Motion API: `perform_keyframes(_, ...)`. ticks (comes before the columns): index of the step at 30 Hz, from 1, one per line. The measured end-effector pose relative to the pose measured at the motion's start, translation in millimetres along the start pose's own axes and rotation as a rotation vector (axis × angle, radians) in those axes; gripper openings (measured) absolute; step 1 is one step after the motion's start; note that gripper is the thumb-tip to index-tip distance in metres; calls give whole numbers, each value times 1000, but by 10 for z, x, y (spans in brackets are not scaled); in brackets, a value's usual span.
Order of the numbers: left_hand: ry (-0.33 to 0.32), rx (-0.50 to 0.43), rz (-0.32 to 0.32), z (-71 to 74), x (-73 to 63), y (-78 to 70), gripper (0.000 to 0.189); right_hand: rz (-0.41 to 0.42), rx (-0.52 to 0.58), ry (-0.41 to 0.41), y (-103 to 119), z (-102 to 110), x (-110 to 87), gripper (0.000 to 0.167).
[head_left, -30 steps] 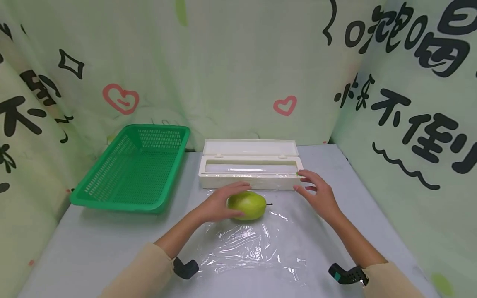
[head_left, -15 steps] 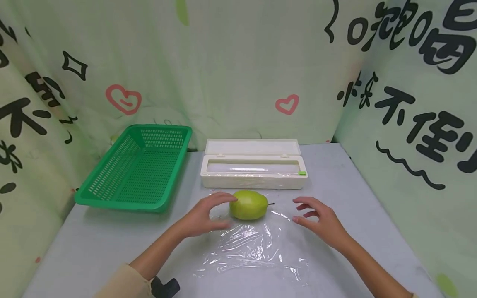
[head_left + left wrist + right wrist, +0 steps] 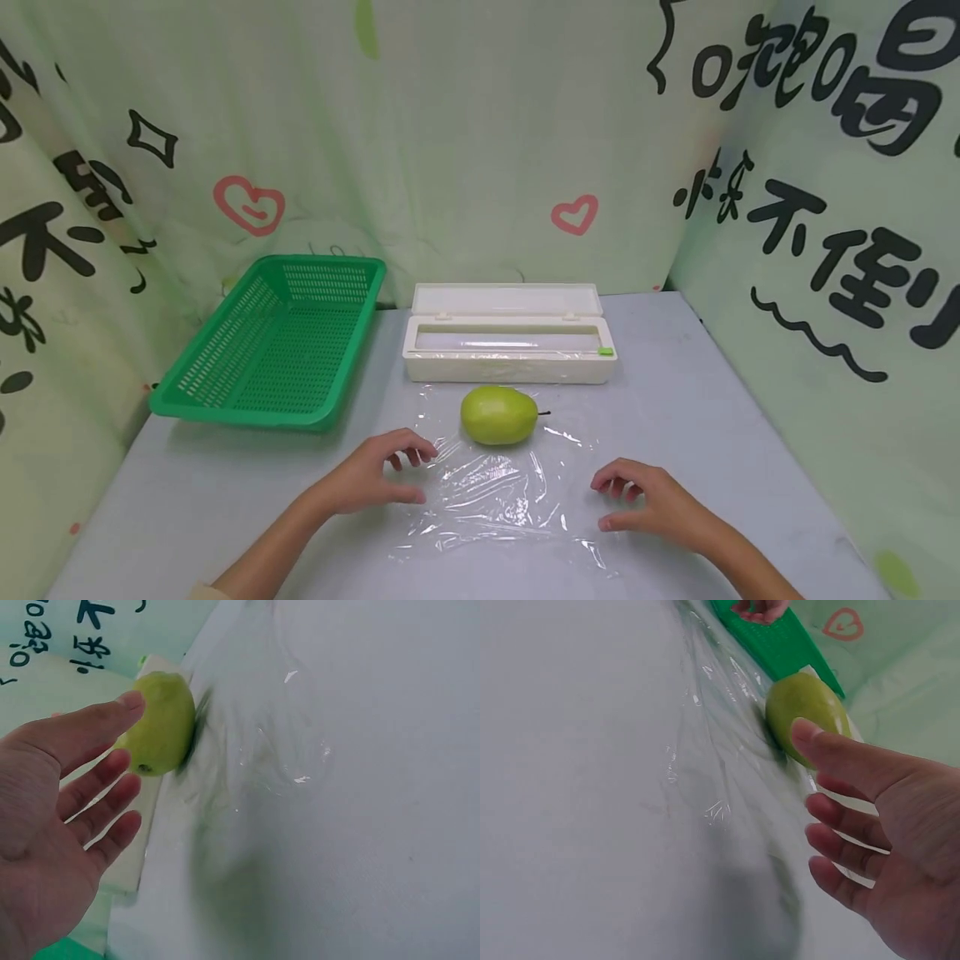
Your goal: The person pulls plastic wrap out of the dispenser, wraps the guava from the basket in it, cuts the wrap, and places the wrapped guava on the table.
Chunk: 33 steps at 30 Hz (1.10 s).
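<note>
A yellow-green pear (image 3: pixel 498 415) lies on its side, stem to the right, on a sheet of clear plastic wrap (image 3: pixel 495 500). The wrap spreads over the table in front of a white cling film dispenser (image 3: pixel 510 367), whose lid stands raised. Left of the wrap, my left hand (image 3: pixel 367 475) hovers with fingers loosely bent and apart from the pear. On the other side, near the wrap's right edge, my right hand (image 3: pixel 652 504) is also relaxed. Both palms appear bare in the wrist views, with the left hand (image 3: pixel 67 795) and right hand (image 3: pixel 885 832) holding nothing.
A green plastic basket (image 3: pixel 300 354) stands at the back left of the white table (image 3: pixel 225 492). The dispenser has a small green slider (image 3: pixel 605 352) at its right end. Printed curtains (image 3: pixel 465 150) enclose the table at the back and sides.
My left hand has let go of the pear and drawn back toward me. My right hand has left the dispenser's right end and come nearer me. The pear stays in place.
</note>
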<state>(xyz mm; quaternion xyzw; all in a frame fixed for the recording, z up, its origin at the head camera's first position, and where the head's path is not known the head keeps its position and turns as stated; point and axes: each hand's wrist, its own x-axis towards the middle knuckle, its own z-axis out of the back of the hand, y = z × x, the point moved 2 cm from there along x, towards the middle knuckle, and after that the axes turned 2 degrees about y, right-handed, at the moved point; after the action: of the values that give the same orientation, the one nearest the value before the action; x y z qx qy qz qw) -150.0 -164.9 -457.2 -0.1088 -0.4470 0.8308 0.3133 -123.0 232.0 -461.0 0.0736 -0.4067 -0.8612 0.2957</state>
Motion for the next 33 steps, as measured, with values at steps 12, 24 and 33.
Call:
perform_keyframes(12,185,-76,102,-93,-248,104,29,26,38,110,-19,-96,-160,40)
perform_keyframes(24,231,71,-63,-248,-385,194,36,180,-49,123,-109,-214,-249,34)
perform_keyframes(33,182,103,-81,-270,-392,162,13,185,-57,100,-77,-210,-234,26)
